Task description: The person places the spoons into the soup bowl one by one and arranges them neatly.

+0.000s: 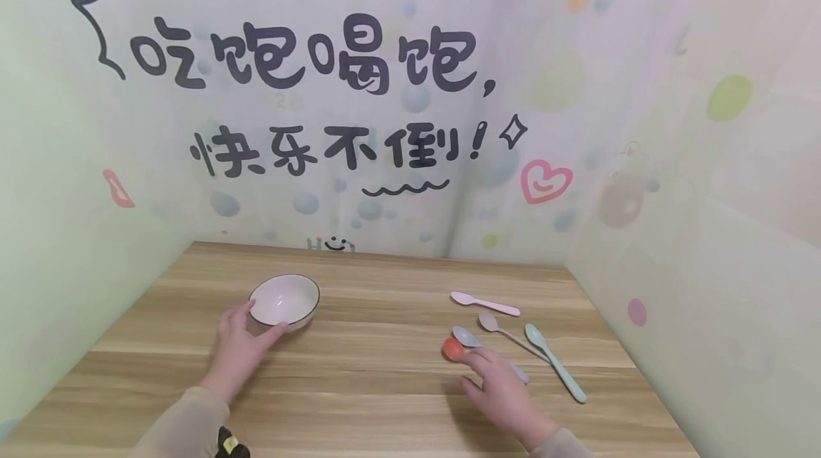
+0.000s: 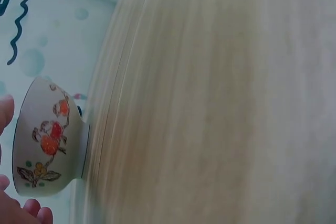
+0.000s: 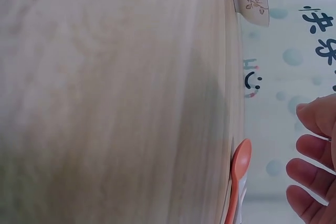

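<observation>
A white bowl (image 1: pixel 285 300) with a dark rim stands upright at the back left of the table. Red fruit and leaves decorate its outside, as the left wrist view shows. My left hand (image 1: pixel 239 352) is at the bowl's near left side, thumb and fingers spread beside the rim; firm contact cannot be made out. Over the spoons on the right hovers my right hand (image 1: pixel 503 394), its fingers loosely bent. Right below it lies an orange spoon (image 3: pixel 241 161), apart from the fingers in the right wrist view. Beside that, a bluish-grey spoon (image 1: pixel 465 337) is partly hidden by the hand.
A pink spoon (image 1: pixel 484 303), a beige spoon (image 1: pixel 513 337) and a light green spoon (image 1: pixel 554 362) lie around the right hand. The wooden table (image 1: pixel 359 380) ends at a patterned curtain (image 1: pixel 385 223) with black lettering at the back.
</observation>
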{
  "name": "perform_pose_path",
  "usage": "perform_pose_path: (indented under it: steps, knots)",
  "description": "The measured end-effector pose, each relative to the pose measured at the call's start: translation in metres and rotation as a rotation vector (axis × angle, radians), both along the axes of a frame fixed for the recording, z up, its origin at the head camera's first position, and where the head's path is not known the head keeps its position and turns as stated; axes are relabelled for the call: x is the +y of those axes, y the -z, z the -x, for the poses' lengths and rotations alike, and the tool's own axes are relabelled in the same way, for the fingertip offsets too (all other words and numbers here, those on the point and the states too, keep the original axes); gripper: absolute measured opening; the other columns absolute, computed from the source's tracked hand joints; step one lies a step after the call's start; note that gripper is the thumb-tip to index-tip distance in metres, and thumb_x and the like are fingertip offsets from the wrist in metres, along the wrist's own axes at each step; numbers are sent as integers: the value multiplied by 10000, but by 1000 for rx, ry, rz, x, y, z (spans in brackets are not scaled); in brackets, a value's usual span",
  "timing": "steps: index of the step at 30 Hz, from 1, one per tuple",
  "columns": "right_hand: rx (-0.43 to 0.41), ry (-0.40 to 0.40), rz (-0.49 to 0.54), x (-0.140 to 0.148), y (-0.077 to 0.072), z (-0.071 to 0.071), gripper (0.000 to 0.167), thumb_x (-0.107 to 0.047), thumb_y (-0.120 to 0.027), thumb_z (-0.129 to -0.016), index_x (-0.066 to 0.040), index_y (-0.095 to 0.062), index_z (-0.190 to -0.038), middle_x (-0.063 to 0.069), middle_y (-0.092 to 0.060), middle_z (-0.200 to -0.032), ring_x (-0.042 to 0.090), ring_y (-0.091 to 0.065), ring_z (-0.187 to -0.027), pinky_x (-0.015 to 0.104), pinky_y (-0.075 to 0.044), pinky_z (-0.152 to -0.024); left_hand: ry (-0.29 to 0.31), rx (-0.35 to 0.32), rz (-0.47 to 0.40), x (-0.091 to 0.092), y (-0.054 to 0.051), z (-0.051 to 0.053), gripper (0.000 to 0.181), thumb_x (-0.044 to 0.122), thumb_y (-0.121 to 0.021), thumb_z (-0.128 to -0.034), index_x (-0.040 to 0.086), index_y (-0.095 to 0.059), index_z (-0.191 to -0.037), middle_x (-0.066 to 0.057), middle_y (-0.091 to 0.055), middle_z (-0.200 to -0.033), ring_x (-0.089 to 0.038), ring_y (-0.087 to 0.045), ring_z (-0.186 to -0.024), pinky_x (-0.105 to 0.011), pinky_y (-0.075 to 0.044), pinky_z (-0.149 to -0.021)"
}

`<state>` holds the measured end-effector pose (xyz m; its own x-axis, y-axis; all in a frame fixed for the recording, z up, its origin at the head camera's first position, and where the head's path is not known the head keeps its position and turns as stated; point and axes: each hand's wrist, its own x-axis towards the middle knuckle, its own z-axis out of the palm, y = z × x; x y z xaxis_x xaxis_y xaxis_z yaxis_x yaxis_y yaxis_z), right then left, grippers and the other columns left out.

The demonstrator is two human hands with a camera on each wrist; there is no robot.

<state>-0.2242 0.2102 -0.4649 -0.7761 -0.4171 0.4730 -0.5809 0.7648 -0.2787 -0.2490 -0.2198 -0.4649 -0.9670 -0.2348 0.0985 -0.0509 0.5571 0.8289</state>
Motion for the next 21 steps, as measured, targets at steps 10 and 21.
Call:
perform_pose_path:
  steps: [10,21]
  knots:
    - [-61,72,36,4,6,4,324,-60,-780,-771,-101,-712,-1085,-21,-649,-1029,131,-618,-947,363,-534,-802,71,24,90,-17,4,14,1039,493,-733,-809,-116,-200,-1461,-376,-183,-1465,-532,-178,-1348,-680,-192,-1059]
    - [-111,159,52,13,7,9,304,-85,-786,-767,-107,-715,-1061,-13,-652,-1006,174,-620,-944,415,-527,-810,242,58,132,-36,-1,28,925,424,-719,-840,-118,-268,-1438,-367,-331,-1414,-521,-289,-1303,-689,-237,-1029]
